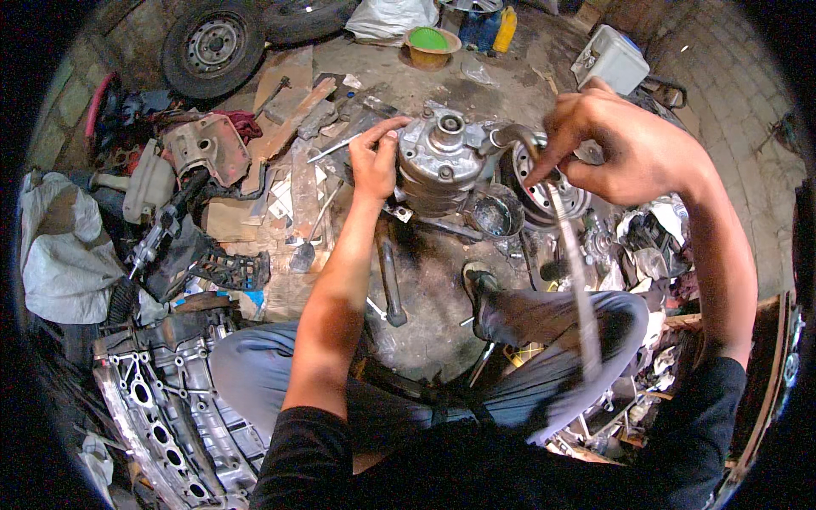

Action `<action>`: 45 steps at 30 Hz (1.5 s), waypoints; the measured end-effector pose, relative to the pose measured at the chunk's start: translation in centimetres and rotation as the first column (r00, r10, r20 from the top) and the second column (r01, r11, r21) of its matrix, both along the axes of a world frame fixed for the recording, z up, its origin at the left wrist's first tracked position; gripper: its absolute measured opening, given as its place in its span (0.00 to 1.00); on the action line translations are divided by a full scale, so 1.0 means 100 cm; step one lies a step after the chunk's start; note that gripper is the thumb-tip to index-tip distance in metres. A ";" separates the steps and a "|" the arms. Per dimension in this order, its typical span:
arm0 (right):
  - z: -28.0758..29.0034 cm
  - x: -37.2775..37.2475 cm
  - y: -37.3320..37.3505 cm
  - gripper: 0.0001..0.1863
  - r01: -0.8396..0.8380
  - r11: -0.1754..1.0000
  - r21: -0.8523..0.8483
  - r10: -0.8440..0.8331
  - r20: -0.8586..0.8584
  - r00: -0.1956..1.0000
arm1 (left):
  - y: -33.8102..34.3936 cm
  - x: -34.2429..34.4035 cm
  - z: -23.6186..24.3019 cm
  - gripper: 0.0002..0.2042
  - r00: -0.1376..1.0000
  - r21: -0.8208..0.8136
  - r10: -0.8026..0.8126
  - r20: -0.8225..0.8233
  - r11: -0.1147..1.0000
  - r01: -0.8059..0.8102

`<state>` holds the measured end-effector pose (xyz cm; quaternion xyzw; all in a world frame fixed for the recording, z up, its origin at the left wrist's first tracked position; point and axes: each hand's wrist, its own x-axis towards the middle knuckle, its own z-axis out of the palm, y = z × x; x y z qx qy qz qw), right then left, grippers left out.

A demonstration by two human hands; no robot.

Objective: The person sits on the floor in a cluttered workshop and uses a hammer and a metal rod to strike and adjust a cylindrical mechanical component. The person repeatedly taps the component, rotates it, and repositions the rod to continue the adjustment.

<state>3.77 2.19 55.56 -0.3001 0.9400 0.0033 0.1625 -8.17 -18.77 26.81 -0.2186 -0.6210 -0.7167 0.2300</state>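
A round cast-metal housing (442,174) with a ring-shaped opening on top stands upright in front of me. My left hand (374,161) is closed against its left rim, index finger along the top edge. A thin silver rod (336,148) pokes out just left of that hand; I cannot tell whether the hand touches it. At the right, my right hand (625,144) pinches a long bent metal bar (571,238). The bar's curved upper part reaches the housing's right side, and its lower length, smeared by motion, hangs over my right leg. Whether the two are joined cannot be made out.
Behind the housing's lower right lie a round dark container (496,214) and a wheel rim (580,202). A cylinder head (166,425) is at lower left, a tyre (212,47) at far left. A yellow basin (431,53) and a pale box (614,61) stand farther back.
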 end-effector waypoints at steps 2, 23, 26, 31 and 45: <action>0.001 0.004 0.011 0.12 0.030 0.997 0.066 -0.023 -0.108 0.994 | 0.006 0.000 0.002 0.15 1.000 -0.014 -0.004 -0.019 1.000 0.004; -0.024 -0.030 -0.044 0.07 -0.144 0.989 0.023 0.146 -0.072 0.987 | 0.001 -0.010 -0.011 0.14 0.997 0.058 -0.031 0.070 0.998 0.027; -0.027 -0.011 -0.028 0.07 -0.172 0.961 0.217 0.247 -0.392 0.886 | 0.003 -0.003 -0.004 0.14 0.997 0.030 -0.038 0.059 0.999 0.037; -0.024 -0.012 -0.043 0.10 0.008 0.909 0.416 0.184 -0.418 0.890 | 0.008 0.002 0.004 0.13 0.997 0.007 -0.059 0.052 0.998 0.059; -0.049 -0.065 -0.024 0.26 -0.171 0.962 -0.213 0.120 -0.232 0.965 | 0.001 -0.018 -0.025 0.14 0.960 0.135 -0.118 0.252 0.987 0.085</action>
